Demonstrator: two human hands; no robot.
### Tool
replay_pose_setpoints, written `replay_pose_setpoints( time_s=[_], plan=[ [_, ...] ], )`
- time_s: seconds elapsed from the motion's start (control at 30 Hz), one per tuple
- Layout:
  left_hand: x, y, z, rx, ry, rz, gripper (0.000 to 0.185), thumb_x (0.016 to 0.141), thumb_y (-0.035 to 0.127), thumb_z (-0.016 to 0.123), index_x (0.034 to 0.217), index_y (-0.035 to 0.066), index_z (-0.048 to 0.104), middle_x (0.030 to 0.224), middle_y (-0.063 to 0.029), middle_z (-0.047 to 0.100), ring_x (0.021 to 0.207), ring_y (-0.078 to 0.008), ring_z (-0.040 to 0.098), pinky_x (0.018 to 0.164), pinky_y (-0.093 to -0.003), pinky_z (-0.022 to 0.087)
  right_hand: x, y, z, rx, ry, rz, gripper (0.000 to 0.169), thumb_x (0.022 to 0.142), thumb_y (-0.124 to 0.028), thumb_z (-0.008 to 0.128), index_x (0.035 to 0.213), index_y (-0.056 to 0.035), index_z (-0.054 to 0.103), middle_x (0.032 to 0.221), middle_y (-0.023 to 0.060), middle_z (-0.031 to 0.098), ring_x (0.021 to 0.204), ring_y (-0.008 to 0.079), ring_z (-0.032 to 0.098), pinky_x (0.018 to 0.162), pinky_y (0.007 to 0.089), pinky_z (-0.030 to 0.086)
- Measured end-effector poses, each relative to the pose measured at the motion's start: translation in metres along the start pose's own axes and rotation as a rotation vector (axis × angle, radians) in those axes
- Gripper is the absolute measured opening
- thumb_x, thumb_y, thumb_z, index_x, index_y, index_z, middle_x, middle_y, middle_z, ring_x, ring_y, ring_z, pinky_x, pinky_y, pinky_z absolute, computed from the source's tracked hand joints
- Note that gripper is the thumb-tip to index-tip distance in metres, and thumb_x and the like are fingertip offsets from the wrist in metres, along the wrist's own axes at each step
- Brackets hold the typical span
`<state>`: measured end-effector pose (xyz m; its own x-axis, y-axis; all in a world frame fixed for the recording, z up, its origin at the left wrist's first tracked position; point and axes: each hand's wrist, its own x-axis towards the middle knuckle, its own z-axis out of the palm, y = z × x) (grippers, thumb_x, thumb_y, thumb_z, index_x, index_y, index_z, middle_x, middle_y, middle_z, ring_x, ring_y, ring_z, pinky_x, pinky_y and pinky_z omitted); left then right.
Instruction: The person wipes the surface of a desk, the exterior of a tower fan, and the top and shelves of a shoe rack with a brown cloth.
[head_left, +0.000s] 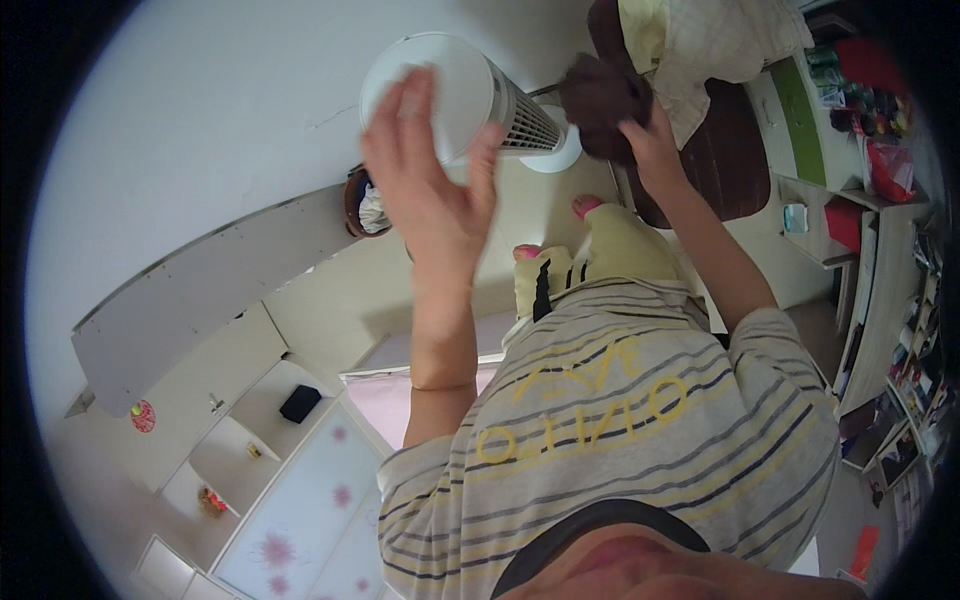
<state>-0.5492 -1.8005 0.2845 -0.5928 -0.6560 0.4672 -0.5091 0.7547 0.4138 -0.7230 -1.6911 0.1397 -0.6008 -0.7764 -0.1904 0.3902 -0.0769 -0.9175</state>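
A white tower fan with a round flat top and a side grille stands before me. My left hand is raised over its top, fingers spread, with nothing in it; whether it touches the fan I cannot tell. In my right hand, to the right of the fan, is a bunched dark brown cloth. Part of the cloth is blurred. Behind that hand is a dark brown chair with light fabric draped over it.
The fan's round white base rests on the floor near my feet. A brown bin stands by the wall. Cluttered shelves run along the right; a wall shelf and a cabinet with flower patterns are at lower left.
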Motion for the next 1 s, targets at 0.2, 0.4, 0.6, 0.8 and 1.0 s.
replay_pose_setpoints(
  time_s=[0.2,0.4,0.6,0.8,1.0],
  plan=[
    [-0.004,-0.066,0.038,0.363,-0.192,-0.129,0.07,0.09,0.053,0.045,0.141,0.007,0.035,0.146,-0.019,0.03,0.136,-0.0422,0.022,0.107,-0.0607,0.016,0.079,0.01,0.084,-0.332,-0.249,-0.493,0.038,0.079,-0.009,0.06,0.115,0.0012,0.052,0.107,0.0149,0.058,0.1,0.0262,0.057,0.09,0.0358,0.045],
    [-0.029,-0.082,0.02,0.252,-0.16,-0.185,0.065,0.094,0.052,0.037,0.14,0.007,0.038,0.146,-0.0184,0.032,0.137,-0.04,0.024,0.108,-0.0545,0.018,0.106,0.155,0.063,-0.546,-0.306,-0.035,0.043,0.079,-0.019,0.063,0.114,0.0033,0.054,0.114,0.0204,0.055,0.107,0.0366,0.052,0.095,0.0407,0.041],
    [-0.035,-0.092,0.008,0.135,-0.119,-0.199,0.064,0.093,0.05,0.042,0.137,0.004,0.042,0.145,-0.0183,0.034,0.135,-0.0415,0.028,0.109,-0.0516,0.02,0.058,0.236,0.068,-0.621,0.143,-0.352,0.044,0.071,-0.01,0.063,0.113,-0.0049,0.054,0.12,0.0172,0.052,0.115,0.0361,0.047,0.102,0.0444,0.035],
    [-0.045,-0.114,-0.008,0.077,-0.091,-0.226,0.059,0.097,0.044,0.039,0.138,0.002,0.041,0.145,-0.0191,0.033,0.135,-0.0369,0.029,0.11,-0.0453,0.023,-0.012,0.133,0.113,-0.446,-0.187,-0.451,0.055,0.071,-0.011,0.069,0.121,-0.0083,0.047,0.131,0.0201,0.036,0.119,0.0404,0.037,0.102,0.0476,0.032],
    [-0.045,-0.131,-0.018,0.075,-0.103,-0.287,0.063,0.097,0.049,0.036,0.139,0.002,0.04,0.146,-0.0189,0.032,0.135,-0.033,0.03,0.109,-0.0426,0.023,0.009,0.242,0.106,-0.531,0.091,-0.263,0.054,0.074,-0.007,0.063,0.124,-0.0042,0.043,0.13,0.0223,0.037,0.121,0.0414,0.037,0.103,0.0473,0.031]
  ],
)
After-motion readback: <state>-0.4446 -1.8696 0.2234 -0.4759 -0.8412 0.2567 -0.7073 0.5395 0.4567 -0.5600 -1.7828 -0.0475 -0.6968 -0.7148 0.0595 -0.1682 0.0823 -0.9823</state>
